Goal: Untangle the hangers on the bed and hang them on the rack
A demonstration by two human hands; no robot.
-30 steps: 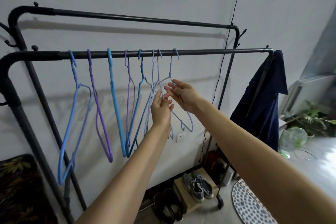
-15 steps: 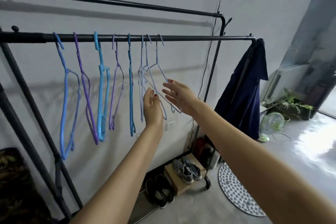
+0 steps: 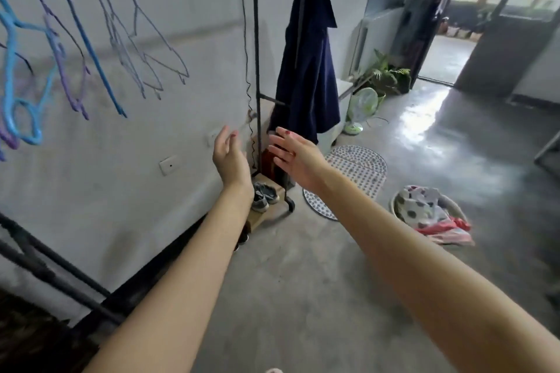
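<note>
Navy garment [image 3: 306,48] on rack [image 3: 257,39] end; hangers [image 3: 91,39] left; left hand [image 3: 231,157], right hand [image 3: 295,157] grips spread, empty.

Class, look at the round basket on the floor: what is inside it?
The basket holds crumpled cloth: white with dark spots, plus a red piece spilling over the rim. Anything beneath the cloth is covered.

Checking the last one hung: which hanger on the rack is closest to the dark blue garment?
The pale thin wire hanger, last in the row. It hangs nearest the dark blue garment; the thicker blue and purple plastic hangers hang further left. Both hands are empty.
</note>
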